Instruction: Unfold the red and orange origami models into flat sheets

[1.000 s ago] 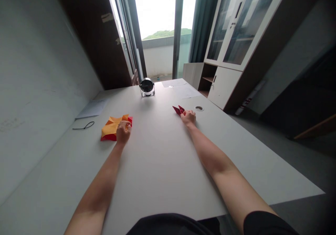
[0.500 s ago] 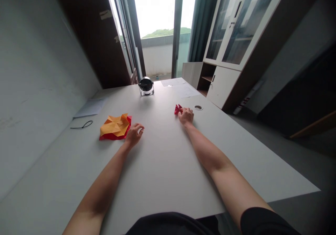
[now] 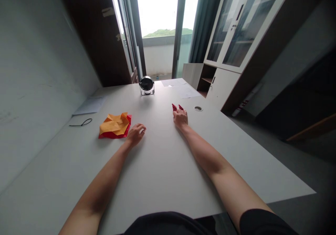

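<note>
A small folded red paper piece point(image 3: 176, 107) pokes out past the fingers of my right hand point(image 3: 180, 118), which is closed on it just above the white table point(image 3: 162, 158). My left hand point(image 3: 135, 133) rests on the table with fingers loosely spread and nothing in it. Just to its left lies a stack of creased orange paper over red paper point(image 3: 114, 125), a small gap apart from the hand.
A small round desk fan point(image 3: 146, 85) stands at the table's far middle. White sheets point(image 3: 90, 105) lie far left and more sheets point(image 3: 181, 87) far right. A black loop of cord point(image 3: 82, 123) is on the left. A cable hole point(image 3: 198, 108) sits right of my right hand.
My left hand let go of the orange and red paper stack and moved right onto the bare table. My right hand drew the red piece slightly left and nearer.
</note>
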